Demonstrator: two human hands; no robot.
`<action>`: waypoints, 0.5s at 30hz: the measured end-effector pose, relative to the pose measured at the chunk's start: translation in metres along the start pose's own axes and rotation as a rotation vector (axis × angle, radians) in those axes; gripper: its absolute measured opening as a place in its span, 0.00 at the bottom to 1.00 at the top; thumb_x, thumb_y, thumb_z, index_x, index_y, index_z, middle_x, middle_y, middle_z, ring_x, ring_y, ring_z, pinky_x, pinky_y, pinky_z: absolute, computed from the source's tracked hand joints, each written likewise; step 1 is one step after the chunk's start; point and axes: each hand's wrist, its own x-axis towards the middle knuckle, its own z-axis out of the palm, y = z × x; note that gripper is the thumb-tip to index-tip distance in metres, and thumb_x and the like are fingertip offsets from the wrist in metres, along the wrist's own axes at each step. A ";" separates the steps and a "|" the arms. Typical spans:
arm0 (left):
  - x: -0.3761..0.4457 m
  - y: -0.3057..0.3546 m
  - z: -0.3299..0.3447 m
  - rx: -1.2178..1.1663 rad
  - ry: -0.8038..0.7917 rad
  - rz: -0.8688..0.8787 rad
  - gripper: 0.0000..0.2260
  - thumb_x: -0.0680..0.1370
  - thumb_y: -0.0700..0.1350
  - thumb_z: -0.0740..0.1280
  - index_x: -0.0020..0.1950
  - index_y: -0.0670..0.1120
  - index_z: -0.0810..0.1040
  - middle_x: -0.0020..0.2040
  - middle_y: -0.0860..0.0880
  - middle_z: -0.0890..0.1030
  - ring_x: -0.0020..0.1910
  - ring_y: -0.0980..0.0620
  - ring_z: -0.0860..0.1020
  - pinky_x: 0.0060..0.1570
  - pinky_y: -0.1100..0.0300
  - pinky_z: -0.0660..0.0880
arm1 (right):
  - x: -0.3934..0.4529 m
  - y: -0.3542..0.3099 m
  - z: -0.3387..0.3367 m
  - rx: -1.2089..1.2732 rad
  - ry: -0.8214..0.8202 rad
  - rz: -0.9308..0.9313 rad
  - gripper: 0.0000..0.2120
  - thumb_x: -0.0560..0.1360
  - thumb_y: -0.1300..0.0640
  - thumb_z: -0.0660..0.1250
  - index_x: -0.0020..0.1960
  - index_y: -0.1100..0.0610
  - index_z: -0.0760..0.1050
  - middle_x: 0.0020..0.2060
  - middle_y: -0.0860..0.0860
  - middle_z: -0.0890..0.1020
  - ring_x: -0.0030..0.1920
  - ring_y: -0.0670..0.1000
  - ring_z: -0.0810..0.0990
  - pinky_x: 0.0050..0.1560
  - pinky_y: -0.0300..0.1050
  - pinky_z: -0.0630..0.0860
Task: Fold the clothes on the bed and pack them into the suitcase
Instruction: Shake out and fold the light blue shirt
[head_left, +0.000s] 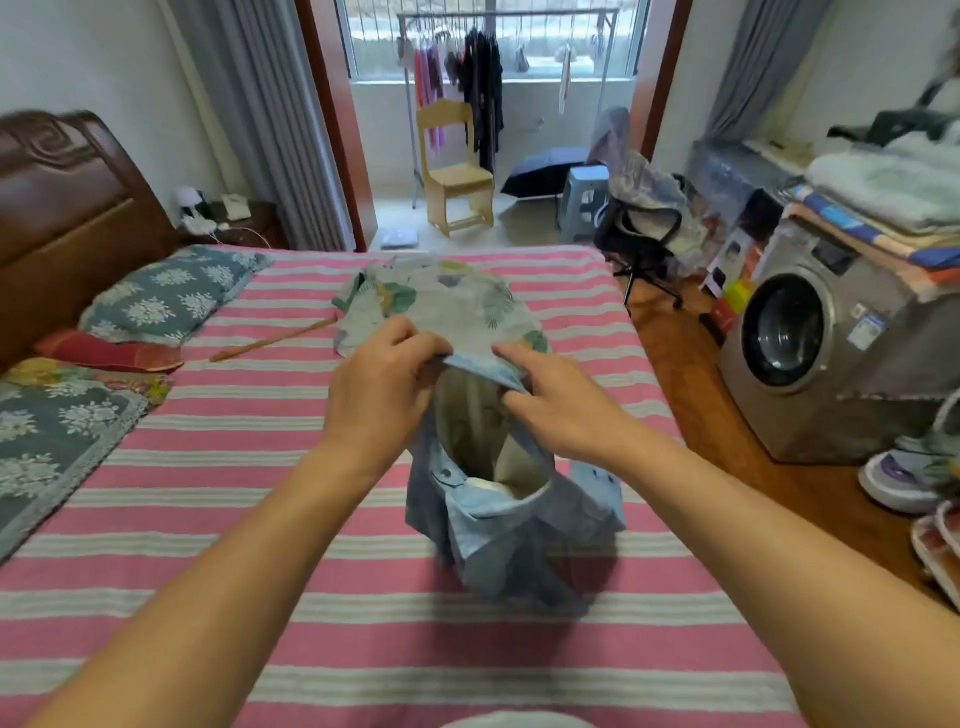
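The bed (208, 571) fills most of the room in front of me, covered in a sheet of pink and pale stripes, with a dark carved wooden headboard (57, 208) at the far left. To the right, on the wooden floor, stands a silver washing machine (821, 358) with folded blankets (883, 208) heaped on top. Straight ahead, past the far edge of the bed, an open doorway gives onto a bright balcony where a clothes rack (478, 67) hangs with garments above a small wooden chair (454, 171).

On the left side of the bed lie two grey-blue pillows with white flower prints (166, 296), and between them a red cushion (109, 351). A thin wooden stick (272, 340) lies on the sheet just right of it.

In the middle of the bed, a blue denim garment (509, 551) is lifted up with its near end bunched on the sheet, its pale lining showing in the opening. Beyond it, flat on the far part of the bed, rests a light shirt with a leaf print (452, 306).

The left hand (382, 384) has its fingers curled round the upper edge of the denim, gripping it. The right hand (556, 400) pinches the same edge just beside it, thumb and fingers closed on the fabric.
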 end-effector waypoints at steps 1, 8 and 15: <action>0.031 -0.003 -0.013 0.031 0.024 -0.049 0.08 0.79 0.49 0.67 0.56 0.50 0.81 0.50 0.50 0.76 0.46 0.45 0.79 0.39 0.49 0.77 | 0.021 -0.020 -0.021 0.052 0.056 0.027 0.19 0.75 0.58 0.61 0.64 0.55 0.78 0.56 0.52 0.82 0.55 0.56 0.79 0.49 0.45 0.74; 0.109 0.050 -0.096 -0.425 -0.090 -0.021 0.16 0.77 0.66 0.64 0.57 0.57 0.74 0.50 0.56 0.81 0.49 0.56 0.80 0.49 0.55 0.77 | 0.121 -0.127 -0.146 0.694 0.230 0.275 0.11 0.76 0.71 0.57 0.45 0.64 0.78 0.30 0.60 0.81 0.25 0.55 0.80 0.25 0.46 0.79; 0.166 0.025 -0.203 -0.123 -0.458 0.101 0.13 0.79 0.58 0.68 0.48 0.49 0.82 0.41 0.48 0.82 0.39 0.55 0.77 0.41 0.50 0.75 | 0.099 -0.153 -0.221 0.467 0.035 0.179 0.16 0.82 0.63 0.55 0.47 0.58 0.81 0.26 0.53 0.78 0.25 0.49 0.74 0.31 0.44 0.82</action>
